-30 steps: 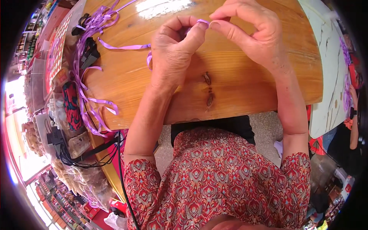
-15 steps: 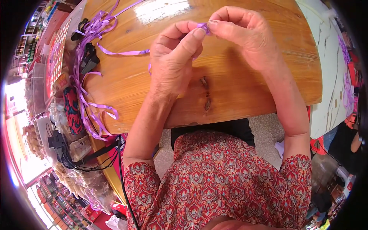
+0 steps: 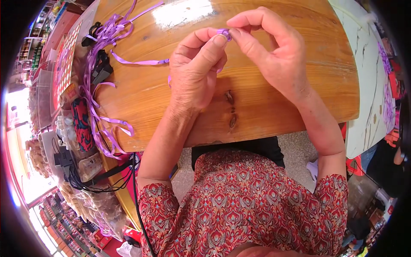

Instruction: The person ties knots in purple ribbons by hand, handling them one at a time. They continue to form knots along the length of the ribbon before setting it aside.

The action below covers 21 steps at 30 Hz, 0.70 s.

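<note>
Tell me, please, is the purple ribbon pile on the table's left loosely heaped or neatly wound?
Loosely heaped: the purple ribbon pile shows crossing loops and loose strands trailing away.

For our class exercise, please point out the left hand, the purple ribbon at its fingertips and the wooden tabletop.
Left hand (image 3: 195, 66): head view, near the base of the thumb.
Purple ribbon (image 3: 223, 32): head view, on the part sticking out of the pinch.
Wooden tabletop (image 3: 265, 109): head view, on bare wood toward its near edge.

Left hand pinches purple ribbon above wooden table. Right hand beside it, thumb and index fingertips apart. Ribbon tangle at table's left.
</note>
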### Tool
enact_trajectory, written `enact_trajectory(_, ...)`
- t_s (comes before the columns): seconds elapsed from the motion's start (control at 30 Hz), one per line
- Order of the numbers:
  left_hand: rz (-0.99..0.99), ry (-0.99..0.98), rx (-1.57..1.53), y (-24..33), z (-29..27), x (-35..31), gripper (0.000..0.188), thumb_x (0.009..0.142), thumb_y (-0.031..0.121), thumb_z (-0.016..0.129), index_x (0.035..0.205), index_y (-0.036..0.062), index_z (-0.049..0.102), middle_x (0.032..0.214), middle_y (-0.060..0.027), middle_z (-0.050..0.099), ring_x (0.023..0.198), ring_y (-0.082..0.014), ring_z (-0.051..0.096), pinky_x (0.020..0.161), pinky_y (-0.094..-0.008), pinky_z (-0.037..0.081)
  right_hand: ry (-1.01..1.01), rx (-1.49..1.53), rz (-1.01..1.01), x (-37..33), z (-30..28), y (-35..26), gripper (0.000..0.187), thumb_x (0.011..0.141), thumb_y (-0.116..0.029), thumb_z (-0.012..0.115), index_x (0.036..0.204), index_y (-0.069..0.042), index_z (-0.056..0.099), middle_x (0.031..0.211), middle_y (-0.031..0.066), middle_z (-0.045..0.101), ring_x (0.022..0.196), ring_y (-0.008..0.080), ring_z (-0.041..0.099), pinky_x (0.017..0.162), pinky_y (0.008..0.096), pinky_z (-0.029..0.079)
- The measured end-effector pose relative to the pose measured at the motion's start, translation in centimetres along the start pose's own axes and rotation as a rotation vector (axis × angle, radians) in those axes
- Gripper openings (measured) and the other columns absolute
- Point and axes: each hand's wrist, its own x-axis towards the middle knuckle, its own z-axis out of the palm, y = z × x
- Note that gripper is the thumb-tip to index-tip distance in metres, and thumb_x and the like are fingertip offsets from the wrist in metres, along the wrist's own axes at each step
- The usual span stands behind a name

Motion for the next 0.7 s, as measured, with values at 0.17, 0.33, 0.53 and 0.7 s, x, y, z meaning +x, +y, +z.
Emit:
enact_trajectory(0.17,-0.002,0.000,-0.003,-0.02,-0.09,-0.09,0.010,0.083,0.004,0.063,0.092,0.0004,0.060,0.075,-0.0004,0.058,0.058,-0.0068,0.044,0.051,-0.0197,0.033,-0.019,-0.205,-0.249,0.16,-0.26,-0.30,0.011,0.078,0.003,0.063,0.088,0.000,0.061,0.083,0.0056,0.060,0.078,0.0147,0.057,0.072,0.0239,0.045)
enact_trajectory(0.33,-0.003,0.030,-0.007,0.14,0.31,-0.29,0.011,0.084,0.005,0.063,0.093,0.0003,0.060,0.074,0.0000,0.057,0.059,-0.0068,0.044,0.052,-0.0201,0.034,-0.057,-0.163,-0.204,0.18,-0.31,-0.66,0.011,0.076,0.004,0.065,0.086,0.001,0.062,0.084,0.0068,0.060,0.079,0.0156,0.057,0.073,0.0244,0.045)
enact_trajectory(0.53,0.015,-0.067,-0.015,0.00,-0.18,-0.30,0.009,0.085,0.005,0.061,0.094,0.0003,0.061,0.073,0.0000,0.056,0.059,-0.0075,0.041,0.054,-0.0214,0.032,-0.067,0.017,-0.043,-0.11,-0.29,-0.43,0.012,0.077,0.004,0.066,0.088,0.001,0.063,0.087,0.0053,0.060,0.083,0.0132,0.056,0.075,0.0234,0.044)
enact_trajectory(0.7,0.044,-0.080,0.028,0.15,0.11,-0.36,0.009,0.085,0.004,0.060,0.093,0.0002,0.061,0.073,0.0002,0.055,0.059,-0.0072,0.041,0.054,-0.0210,0.032,-0.095,0.079,-0.007,0.07,-0.57,-0.59,0.012,0.077,0.006,0.065,0.088,0.001,0.064,0.087,0.0049,0.060,0.084,0.0126,0.056,0.076,0.0229,0.044)
